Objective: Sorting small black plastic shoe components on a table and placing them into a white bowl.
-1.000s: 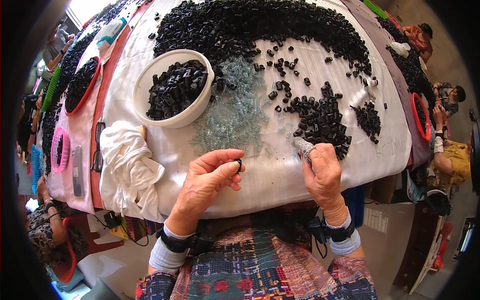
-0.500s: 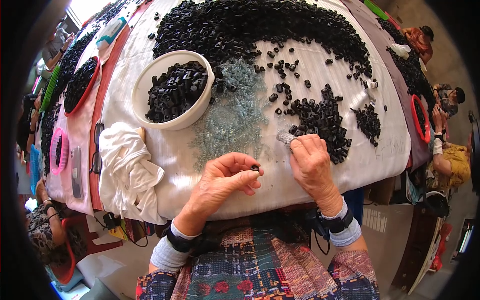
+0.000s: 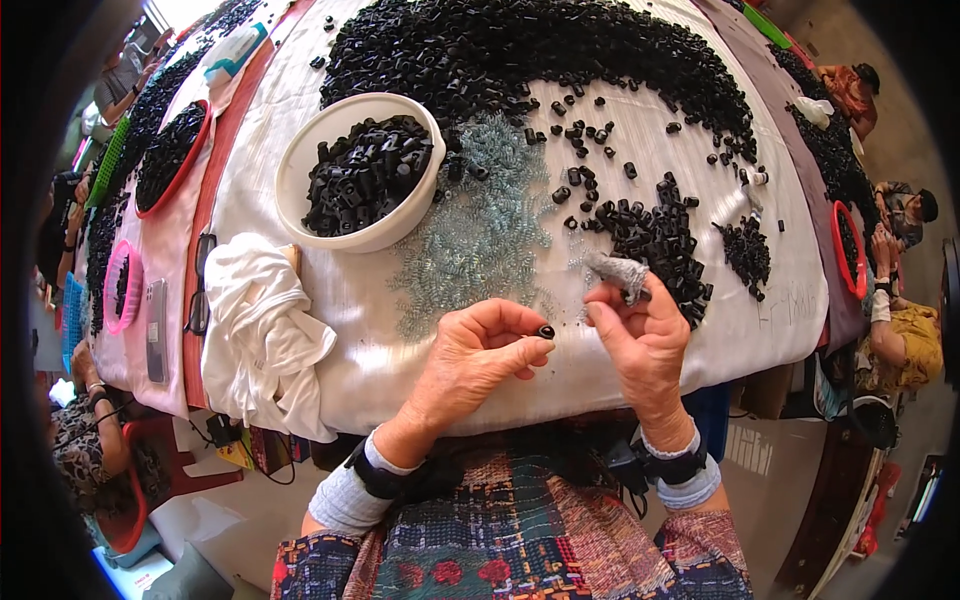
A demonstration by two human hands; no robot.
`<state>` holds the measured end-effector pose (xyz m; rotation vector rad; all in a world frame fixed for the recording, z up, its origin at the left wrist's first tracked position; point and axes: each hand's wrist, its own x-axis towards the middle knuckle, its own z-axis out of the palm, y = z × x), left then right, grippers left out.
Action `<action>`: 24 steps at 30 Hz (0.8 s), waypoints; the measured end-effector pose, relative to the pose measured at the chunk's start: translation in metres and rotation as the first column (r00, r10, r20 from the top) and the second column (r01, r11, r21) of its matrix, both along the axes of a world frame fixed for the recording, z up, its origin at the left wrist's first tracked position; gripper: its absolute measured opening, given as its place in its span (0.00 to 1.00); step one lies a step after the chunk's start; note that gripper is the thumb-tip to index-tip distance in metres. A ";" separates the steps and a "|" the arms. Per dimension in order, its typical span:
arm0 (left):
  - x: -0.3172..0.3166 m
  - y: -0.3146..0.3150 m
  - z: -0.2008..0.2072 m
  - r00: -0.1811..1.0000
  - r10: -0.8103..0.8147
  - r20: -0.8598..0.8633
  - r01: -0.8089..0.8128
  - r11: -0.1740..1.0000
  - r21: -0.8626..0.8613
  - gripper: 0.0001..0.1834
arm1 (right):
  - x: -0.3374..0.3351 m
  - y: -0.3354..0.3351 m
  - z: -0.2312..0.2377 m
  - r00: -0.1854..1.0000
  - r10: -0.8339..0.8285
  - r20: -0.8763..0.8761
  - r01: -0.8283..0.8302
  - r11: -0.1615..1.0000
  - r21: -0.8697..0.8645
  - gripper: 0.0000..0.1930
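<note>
My left hand (image 3: 477,358) pinches a small black plastic piece (image 3: 546,332) between thumb and fingertips, just above the white cloth. Close beside it, my right hand (image 3: 648,345) is raised with its thumb and fingers drawn together. A grey wrap (image 3: 618,270) sticks out at its index finger. Anything small in that grip is hidden. Beyond the hands lies a tangle of thin metal springs (image 3: 470,235). To its right is a heap of black plastic pieces (image 3: 655,235), with a pile of smaller black parts (image 3: 745,255) farther right.
A white bowl (image 3: 437,185) full of black pieces stands left of the springs. The crumpled white cloth (image 3: 262,340) lies at the near left. A large black heap (image 3: 540,50) covers the far side. Co-workers sit at both neighbouring tables, with red baskets (image 3: 847,250) and a phone (image 3: 156,330).
My right hand has lifted off the cloth and turned, bringing its thumb and the grey wrap into view. My left hand has moved slightly right, still pinching the black piece. The view has shifted slightly.
</note>
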<state>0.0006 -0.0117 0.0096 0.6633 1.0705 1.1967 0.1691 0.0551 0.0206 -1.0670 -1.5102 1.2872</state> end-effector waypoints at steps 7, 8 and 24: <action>0.006 -0.001 -0.002 0.998 0.027 -0.064 -0.026 0.999 0.018 0.11 | 0.001 -0.015 -0.015 0.990 0.103 0.100 -0.121 0.975 0.186 0.15; 0.006 -0.001 -0.003 0.997 0.028 -0.065 -0.027 0.999 0.017 0.11 | 0.000 -0.015 -0.017 0.988 0.132 0.081 -0.147 0.966 0.214 0.17; 0.008 -0.006 -0.004 0.991 0.034 -0.126 -0.030 0.999 0.033 0.12 | -0.002 -0.023 -0.022 0.986 0.016 0.165 -0.073 0.936 0.345 0.17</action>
